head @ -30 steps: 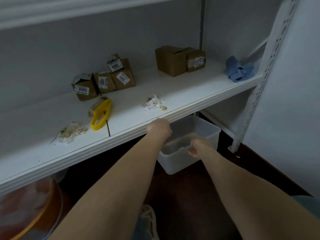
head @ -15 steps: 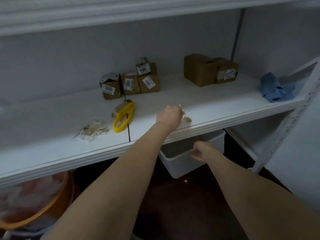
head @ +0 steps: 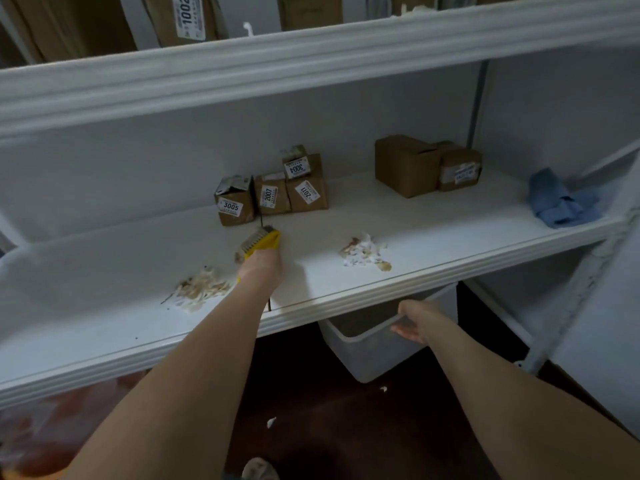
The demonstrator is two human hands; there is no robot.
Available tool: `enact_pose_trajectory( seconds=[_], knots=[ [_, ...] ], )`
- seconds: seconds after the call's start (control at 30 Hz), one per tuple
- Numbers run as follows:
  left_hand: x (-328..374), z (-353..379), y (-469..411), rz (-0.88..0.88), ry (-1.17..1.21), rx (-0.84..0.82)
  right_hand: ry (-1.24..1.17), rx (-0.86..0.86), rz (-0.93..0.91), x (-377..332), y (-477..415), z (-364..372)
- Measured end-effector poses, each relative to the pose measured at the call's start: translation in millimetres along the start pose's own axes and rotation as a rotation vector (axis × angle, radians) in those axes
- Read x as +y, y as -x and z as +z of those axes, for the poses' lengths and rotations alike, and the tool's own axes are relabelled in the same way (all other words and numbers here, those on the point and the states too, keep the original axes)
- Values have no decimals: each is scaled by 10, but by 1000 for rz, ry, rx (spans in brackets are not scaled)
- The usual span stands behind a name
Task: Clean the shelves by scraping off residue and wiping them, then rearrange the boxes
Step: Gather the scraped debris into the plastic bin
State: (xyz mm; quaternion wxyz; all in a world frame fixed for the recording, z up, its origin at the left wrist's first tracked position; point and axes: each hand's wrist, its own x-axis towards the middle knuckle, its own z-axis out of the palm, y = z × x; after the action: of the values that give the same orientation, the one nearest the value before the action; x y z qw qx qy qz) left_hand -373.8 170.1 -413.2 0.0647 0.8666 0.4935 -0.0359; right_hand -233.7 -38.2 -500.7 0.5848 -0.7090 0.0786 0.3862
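brush (head: 263, 240), yellow, lies on the white shelf (head: 433, 230) with my left hand (head: 261, 268) closed round its handle, between two piles of scrapings (head: 363, 252). my right hand (head: 414, 322) holds the rim of the clear bin (head: 363, 355) below. labelled boxes (head: 270, 195) stand behind.

A grey wall (head: 138, 174) is seen behind the white shelf (head: 433, 230); a dark reddish floor (head: 329, 417) is seen below, dimly lit.
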Motion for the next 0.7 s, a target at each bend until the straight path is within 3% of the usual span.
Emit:
enact_pose_trajectory(
  seconds=[0.17, 0.33, 0.7],
  knots=[
    [82, 50, -81, -16, -11, 71, 13, 8, -7, -58, -135, -97],
    [501, -94, -193, 137, 305, 124, -10, -25, -12, -96, -229, -153],
    [1128, -1, -399, 242, 179, 66, 79, -28, -33, -153, -469, -314]
  ],
)
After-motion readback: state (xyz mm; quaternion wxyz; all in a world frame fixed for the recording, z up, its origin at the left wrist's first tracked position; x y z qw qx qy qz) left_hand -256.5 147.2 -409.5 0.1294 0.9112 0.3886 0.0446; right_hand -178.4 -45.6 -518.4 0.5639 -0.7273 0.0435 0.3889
